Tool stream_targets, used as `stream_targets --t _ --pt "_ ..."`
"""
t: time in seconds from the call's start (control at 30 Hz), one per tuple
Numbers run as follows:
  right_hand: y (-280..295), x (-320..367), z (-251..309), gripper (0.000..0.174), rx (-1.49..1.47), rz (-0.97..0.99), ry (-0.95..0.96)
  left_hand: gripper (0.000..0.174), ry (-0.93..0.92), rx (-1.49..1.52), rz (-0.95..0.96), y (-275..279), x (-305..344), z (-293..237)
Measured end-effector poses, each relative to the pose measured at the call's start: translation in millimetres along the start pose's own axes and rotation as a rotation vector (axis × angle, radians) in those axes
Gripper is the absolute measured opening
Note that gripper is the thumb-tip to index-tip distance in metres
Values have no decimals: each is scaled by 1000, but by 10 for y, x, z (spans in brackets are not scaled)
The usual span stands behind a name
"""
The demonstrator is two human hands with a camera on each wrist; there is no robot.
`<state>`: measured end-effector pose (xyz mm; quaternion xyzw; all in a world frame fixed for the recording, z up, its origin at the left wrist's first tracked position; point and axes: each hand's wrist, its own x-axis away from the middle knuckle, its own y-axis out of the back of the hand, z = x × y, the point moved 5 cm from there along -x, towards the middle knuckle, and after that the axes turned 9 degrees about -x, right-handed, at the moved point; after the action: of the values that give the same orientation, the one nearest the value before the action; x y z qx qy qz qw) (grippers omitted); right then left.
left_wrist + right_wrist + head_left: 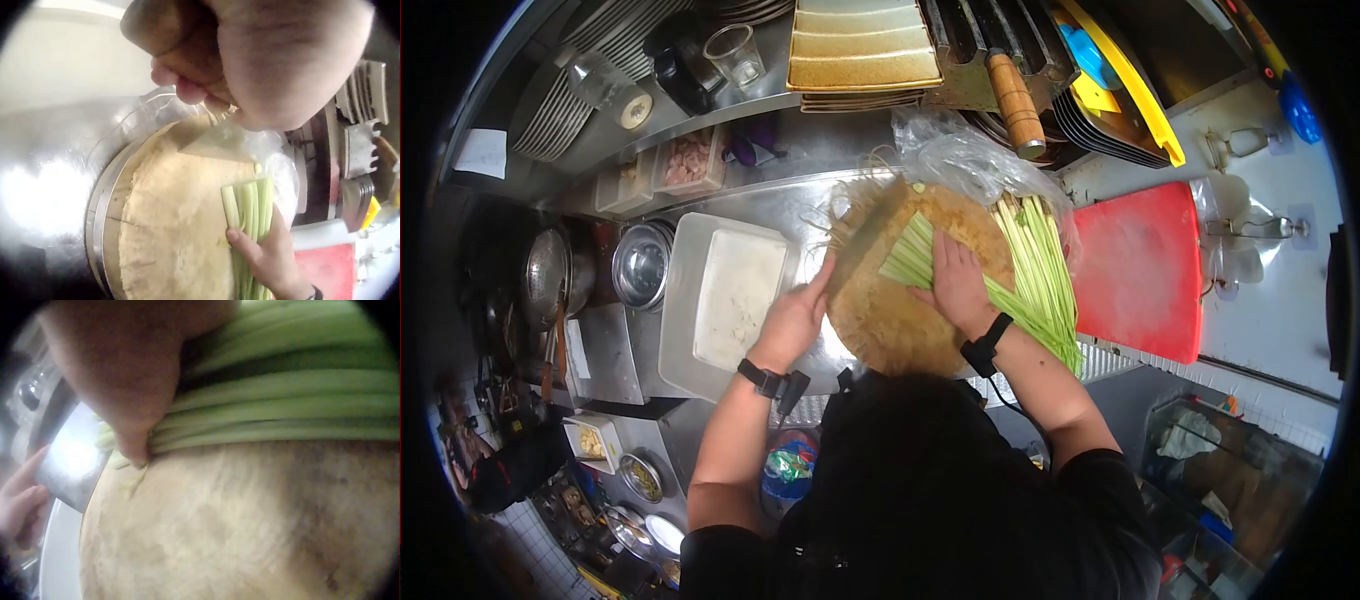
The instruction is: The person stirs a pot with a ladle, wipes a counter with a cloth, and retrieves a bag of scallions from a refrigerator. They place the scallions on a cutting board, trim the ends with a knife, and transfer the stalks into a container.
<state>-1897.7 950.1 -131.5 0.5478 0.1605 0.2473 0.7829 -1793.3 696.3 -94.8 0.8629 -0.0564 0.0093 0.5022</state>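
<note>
My left hand [792,322] grips the wooden handle [181,47] of a wide-bladed knife [865,235], whose blade is over the left part of a round wooden chopping block [900,320]. Green stalks [253,206] lie in a bundle across the block, their cut ends toward the blade. My right hand [958,285] holds this bundle down, thumb on the near side and fingers over the top. In the right wrist view the thumb [132,447] presses beside the stalks [281,406], with the blade [72,453] beyond it.
More long stalks [1040,270] lie at the block's right, near a clear plastic bag [970,150] and a red board [1140,270]. A white plastic tub [680,300] stands at the left, metal bowls [640,265] beyond it. A shelf with plates [860,45] runs along the back.
</note>
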Motion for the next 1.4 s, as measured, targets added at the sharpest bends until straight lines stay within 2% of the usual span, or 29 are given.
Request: stream_targets --t 0.1,0.23,0.4,0.47,0.6,0.67,0.73,0.8,0.93,1.03,1.1,1.23,1.3,1.4 --pt "11 -9 10 110 21 11 0 70 123 -169 -102 114 -104 42" --pt "-33 -6 -1 112 10 34 -14 71 243 -377 -147 87 -155 -55" --pt "-35 -12 -11 113 -4 9 7 65 124 -255 -185 149 -36 -329" --pt "-38 6 4 113 -3 -1 19 63 55 -108 -170 144 -35 -381" --pt "13 12 24 112 -32 -36 29 62 28 -27 -96 152 -188 -270" --pt "23 18 28 111 -48 -50 38 63 193 181 91 170 -233 -158" --pt "18 15 27 110 -61 -50 38 63 176 204 50 160 -235 -105" --pt "16 15 24 110 -57 -47 30 61 126 66 -79 224 -184 -148" --pt "2 18 25 111 -35 -40 14 62 155 30 -76 246 -72 -224" --pt "12 18 27 112 -53 -42 18 63 67 77 -94 184 -76 -214" --pt "19 17 30 112 -49 -39 24 63 133 174 79 110 -181 -188" --pt "21 12 30 110 -62 -41 35 64 258 308 53 1 -287 -156" --pt "-1 9 12 112 -44 -39 25 58 249 -200 -205 77 -217 -253" --pt "-35 -21 22 113 -7 -5 9 59 298 -220 -306 153 26 -245"
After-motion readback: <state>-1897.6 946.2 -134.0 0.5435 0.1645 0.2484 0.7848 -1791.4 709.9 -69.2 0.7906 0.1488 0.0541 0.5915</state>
